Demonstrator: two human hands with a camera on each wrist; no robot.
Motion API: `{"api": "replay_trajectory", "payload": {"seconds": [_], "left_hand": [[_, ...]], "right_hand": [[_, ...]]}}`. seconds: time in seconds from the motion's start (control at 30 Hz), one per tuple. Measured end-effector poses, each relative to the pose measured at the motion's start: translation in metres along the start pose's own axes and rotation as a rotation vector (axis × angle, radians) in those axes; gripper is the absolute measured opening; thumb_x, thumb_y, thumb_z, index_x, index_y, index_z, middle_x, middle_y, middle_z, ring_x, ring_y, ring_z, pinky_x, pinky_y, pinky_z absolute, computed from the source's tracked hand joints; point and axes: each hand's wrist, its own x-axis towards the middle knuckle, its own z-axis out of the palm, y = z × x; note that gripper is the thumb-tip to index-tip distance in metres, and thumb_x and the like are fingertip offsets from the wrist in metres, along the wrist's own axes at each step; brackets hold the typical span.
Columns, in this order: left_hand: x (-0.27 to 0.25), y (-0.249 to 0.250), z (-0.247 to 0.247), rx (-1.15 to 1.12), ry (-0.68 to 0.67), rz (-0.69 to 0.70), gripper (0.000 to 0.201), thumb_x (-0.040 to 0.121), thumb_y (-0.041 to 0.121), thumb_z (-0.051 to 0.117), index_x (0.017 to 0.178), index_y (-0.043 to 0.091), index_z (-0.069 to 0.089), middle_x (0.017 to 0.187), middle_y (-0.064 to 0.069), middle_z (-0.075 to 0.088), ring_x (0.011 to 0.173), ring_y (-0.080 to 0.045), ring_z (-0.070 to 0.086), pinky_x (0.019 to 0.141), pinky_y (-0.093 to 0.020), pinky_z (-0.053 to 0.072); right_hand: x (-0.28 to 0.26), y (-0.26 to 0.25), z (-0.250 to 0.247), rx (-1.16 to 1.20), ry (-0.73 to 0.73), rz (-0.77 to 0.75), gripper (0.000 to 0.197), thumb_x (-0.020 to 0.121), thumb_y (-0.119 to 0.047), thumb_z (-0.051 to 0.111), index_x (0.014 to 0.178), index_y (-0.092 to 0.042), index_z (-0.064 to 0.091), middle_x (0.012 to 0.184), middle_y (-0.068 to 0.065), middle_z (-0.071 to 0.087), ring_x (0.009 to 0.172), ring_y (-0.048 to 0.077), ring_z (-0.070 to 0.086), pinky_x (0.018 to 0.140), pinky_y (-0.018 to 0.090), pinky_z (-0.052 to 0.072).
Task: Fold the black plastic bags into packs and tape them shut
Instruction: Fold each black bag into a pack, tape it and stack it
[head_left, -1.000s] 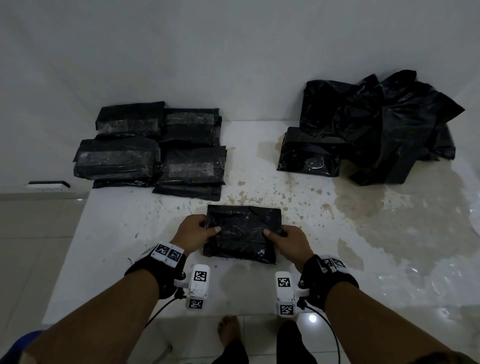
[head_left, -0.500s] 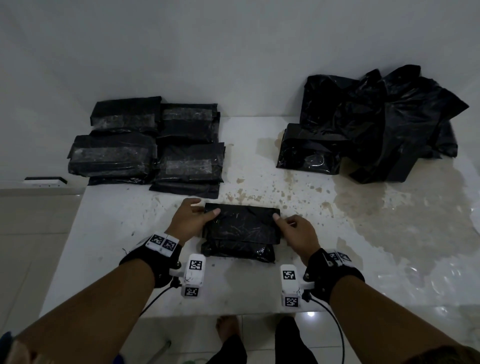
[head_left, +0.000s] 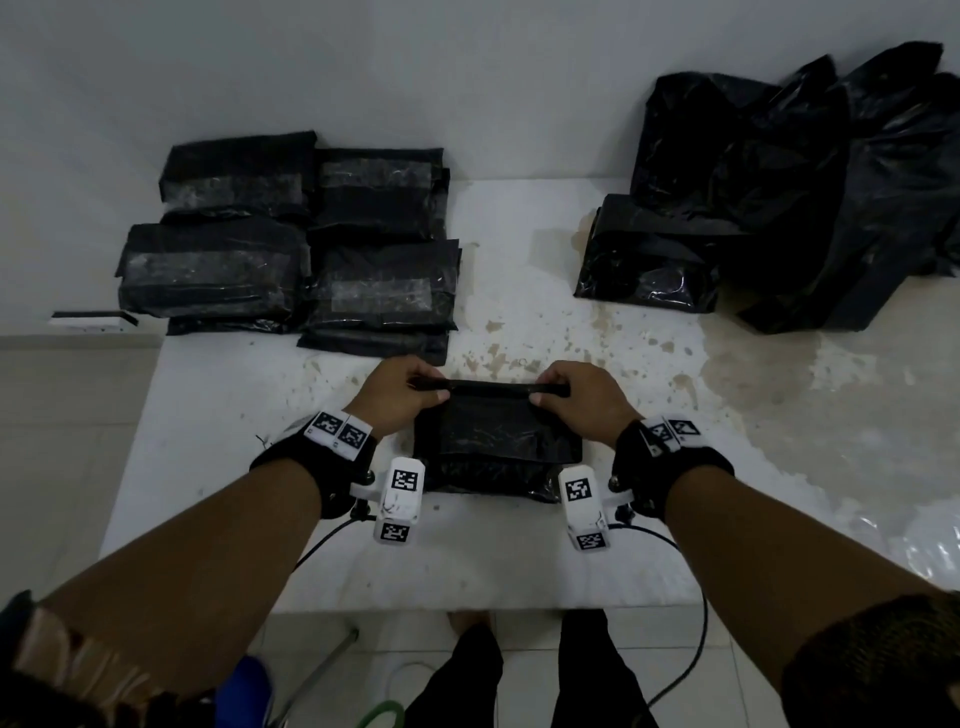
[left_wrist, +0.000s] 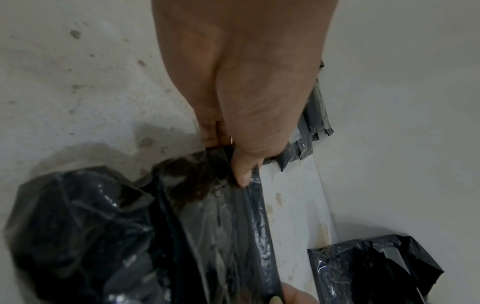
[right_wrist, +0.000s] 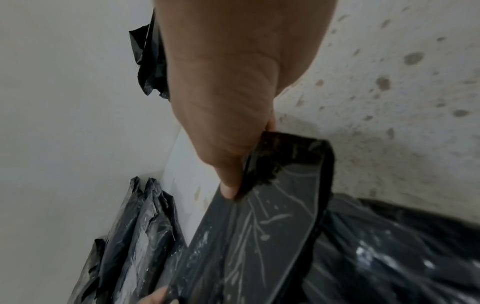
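Hands, left (head_left: 397, 392) and right (head_left: 576, 397), pinch the far flap of one black plastic bag pack (head_left: 496, 447); four taped black packs (head_left: 291, 244) lie stacked far-left on the stained white table (head_left: 519, 561).

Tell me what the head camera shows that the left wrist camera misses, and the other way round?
Only the head view shows the whole white stained table, the taped black plastic packs, the right hand and the loose heap of black bags. Only the left wrist view shows the left thumb pinching the fold up close. Both show the left hand gripping the black plastic bag being folded.
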Motion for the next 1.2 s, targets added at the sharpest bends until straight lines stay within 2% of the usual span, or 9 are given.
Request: {"api": "replay_trajectory", "payload": {"seconds": [0.13,0.27,0.53,0.63,0.73,0.93,1.07,1.13,1.2], "left_hand": [[0.01,-0.002,0.0,0.073,-0.061,0.019,0.022,0.077,0.018,0.083,0.095,0.016,0.071,0.1,-0.001,0.071,0.097,-0.017,0.066,0.092,-0.035,0.053],[0.018,-0.001,-0.002,0.124,-0.018,0.066,0.013,0.083,0.016,0.076,0.078,0.025,0.068,0.085,0.002,0.07,0.091,-0.021,0.067,0.09,-0.04,0.054],[0.024,-0.001,-0.001,0.111,-0.022,0.068,0.007,0.091,0.017,0.066,0.085,0.016,0.07,0.089,-0.001,0.071,0.094,-0.02,0.066,0.09,-0.038,0.05],[0.024,0.003,-0.001,0.114,-0.037,0.077,0.015,0.095,0.019,0.062,0.082,0.012,0.069,0.083,-0.001,0.069,0.085,-0.017,0.063,0.086,-0.036,0.049],[0.025,0.004,-0.001,0.111,-0.054,0.087,0.02,0.096,0.021,0.06,0.083,0.009,0.07,0.086,-0.006,0.071,0.083,-0.017,0.063,0.085,-0.038,0.049],[0.025,-0.002,-0.008,0.104,-0.028,0.098,0.008,0.092,0.02,0.067,0.084,0.019,0.07,0.085,0.0,0.072,0.088,-0.019,0.068,0.084,-0.035,0.052],[0.022,-0.004,-0.012,0.06,0.025,0.082,0.008,0.092,0.019,0.067,0.085,0.015,0.069,0.082,-0.007,0.072,0.074,-0.017,0.066,0.069,-0.03,0.05],[0.021,-0.002,-0.011,0.041,0.014,0.081,0.009,0.091,0.024,0.069,0.092,0.016,0.069,0.088,-0.005,0.072,0.079,-0.014,0.065,0.073,-0.029,0.048],[0.02,-0.001,-0.011,0.039,-0.029,0.043,0.026,0.085,0.031,0.075,0.106,0.019,0.066,0.097,0.002,0.067,0.089,-0.009,0.063,0.078,-0.025,0.048]], "right_hand": [[0.008,0.0,-0.003,0.023,0.001,-0.002,0.009,0.09,-0.024,0.069,0.086,-0.018,0.065,0.091,-0.001,0.065,0.091,0.017,0.059,0.076,0.027,0.041],[0.012,0.003,-0.004,0.026,0.014,0.01,0.014,0.094,-0.026,0.064,0.088,-0.014,0.068,0.098,0.004,0.071,0.095,0.019,0.063,0.085,0.034,0.049],[0.012,0.0,-0.003,-0.007,0.044,0.012,0.025,0.097,-0.032,0.059,0.076,-0.018,0.06,0.078,-0.001,0.064,0.079,0.019,0.058,0.069,0.031,0.043],[0.011,-0.003,-0.002,0.036,0.06,0.013,0.026,0.092,-0.043,0.064,0.082,-0.019,0.066,0.081,-0.007,0.065,0.079,0.011,0.059,0.071,0.028,0.045],[0.015,-0.01,-0.003,0.048,0.033,-0.041,0.024,0.086,-0.041,0.072,0.097,-0.019,0.072,0.092,-0.006,0.07,0.086,0.008,0.061,0.076,0.023,0.045],[0.025,-0.015,-0.002,-0.054,-0.011,-0.069,0.011,0.09,-0.024,0.069,0.086,-0.015,0.072,0.077,-0.008,0.06,0.078,0.009,0.054,0.059,0.009,0.033],[0.022,-0.008,-0.003,-0.031,-0.019,-0.058,0.013,0.091,-0.025,0.068,0.079,-0.022,0.066,0.077,-0.005,0.065,0.078,0.015,0.059,0.066,0.024,0.04],[0.021,-0.007,-0.003,-0.025,-0.019,-0.052,0.015,0.091,-0.025,0.068,0.077,-0.025,0.063,0.087,0.001,0.071,0.082,0.016,0.062,0.073,0.027,0.044],[0.02,-0.008,-0.004,-0.031,-0.026,-0.051,0.013,0.092,-0.024,0.067,0.079,-0.023,0.064,0.088,0.003,0.072,0.083,0.017,0.062,0.075,0.028,0.044]]}}
